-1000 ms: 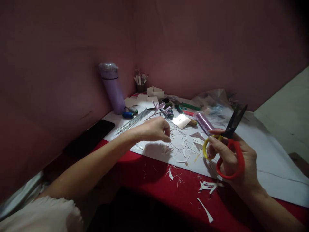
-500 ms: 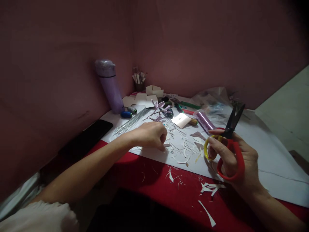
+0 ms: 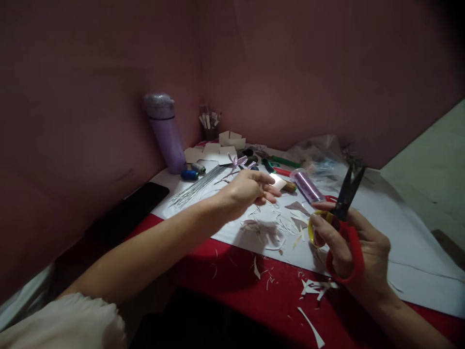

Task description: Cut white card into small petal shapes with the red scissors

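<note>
My left hand [image 3: 249, 190] is over the middle of the white sheet, fingers stretched out and apart, holding nothing visible. Its fingertips are at a small bright white card [image 3: 278, 182]; whether they touch it I cannot tell. Beyond the hand lies a lilac flower [image 3: 237, 161] on a thin stem. In my right hand [image 3: 372, 247] are scissors [image 3: 354, 257] with red and yellow handles, dark blades pointing up and spread apart. A purple spool [image 3: 307, 185] lies just left of the blades. Paper scraps [image 3: 286, 223] are strewn below my left hand.
A purple bottle [image 3: 167, 140] and dark phone [image 3: 127, 213] are at left, beside thin wires [image 3: 198, 186] and a blue thread spool [image 3: 189, 175]. Folded cards [image 3: 232, 140] and a pen cup [image 3: 209, 131] stand near the wall. Scraps [image 3: 317, 288] lie on the red cloth [image 3: 225, 261].
My left hand has risen from the scraps and moved right and away from me, its curled fingers now stretched out toward the card. My right hand keeps the scissors nearly in place.
</note>
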A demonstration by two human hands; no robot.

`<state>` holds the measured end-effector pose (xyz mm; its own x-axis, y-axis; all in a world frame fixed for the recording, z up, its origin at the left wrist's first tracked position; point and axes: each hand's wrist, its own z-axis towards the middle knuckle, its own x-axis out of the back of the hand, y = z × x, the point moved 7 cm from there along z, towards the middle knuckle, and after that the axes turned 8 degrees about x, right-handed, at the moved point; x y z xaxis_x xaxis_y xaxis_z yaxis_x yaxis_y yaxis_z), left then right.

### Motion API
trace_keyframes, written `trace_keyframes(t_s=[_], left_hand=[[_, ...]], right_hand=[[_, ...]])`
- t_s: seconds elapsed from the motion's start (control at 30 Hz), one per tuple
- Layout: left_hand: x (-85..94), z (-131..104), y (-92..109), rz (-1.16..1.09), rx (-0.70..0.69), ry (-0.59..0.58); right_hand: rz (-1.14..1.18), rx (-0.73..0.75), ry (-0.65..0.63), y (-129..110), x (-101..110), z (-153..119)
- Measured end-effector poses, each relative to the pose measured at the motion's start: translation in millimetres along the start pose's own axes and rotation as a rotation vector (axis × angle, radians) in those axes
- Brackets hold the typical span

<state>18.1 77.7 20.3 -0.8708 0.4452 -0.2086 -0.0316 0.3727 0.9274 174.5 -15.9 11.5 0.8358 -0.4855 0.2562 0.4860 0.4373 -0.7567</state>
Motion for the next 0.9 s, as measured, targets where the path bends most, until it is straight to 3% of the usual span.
trace_keyframes(t_s=[0.1,0.17,0.3,0.47,0.73,0.9], left_hand=[[-20.8,3,-15,-0.255,0.004,-0.135],[-25.7,3,-28,-0.402,0.026,-0.165],[-32.0,3,-46,-0.498,0.037,-0.270],[-39.5,-3,-46,-0.505,-0.067,-0.355],[-49.3,-7,-53,-0.561,-0.056,-0.330],[-30.9,-4,-39,-0.467,-0.216,-0.174]], right_hand=[[0.052,-0.025,-0.043,3,-6,-1],[0.173,-0.100,-0.074,7,-13,-3],[0.261,-0.155,-0.101,6,-21,-6],[0.274,-0.220,-0.151,8,-29,-9],[0.225,-0.298,-0.047,15,-23,-5],[0.336,-0.356,-0.070,14,-26,-7]])
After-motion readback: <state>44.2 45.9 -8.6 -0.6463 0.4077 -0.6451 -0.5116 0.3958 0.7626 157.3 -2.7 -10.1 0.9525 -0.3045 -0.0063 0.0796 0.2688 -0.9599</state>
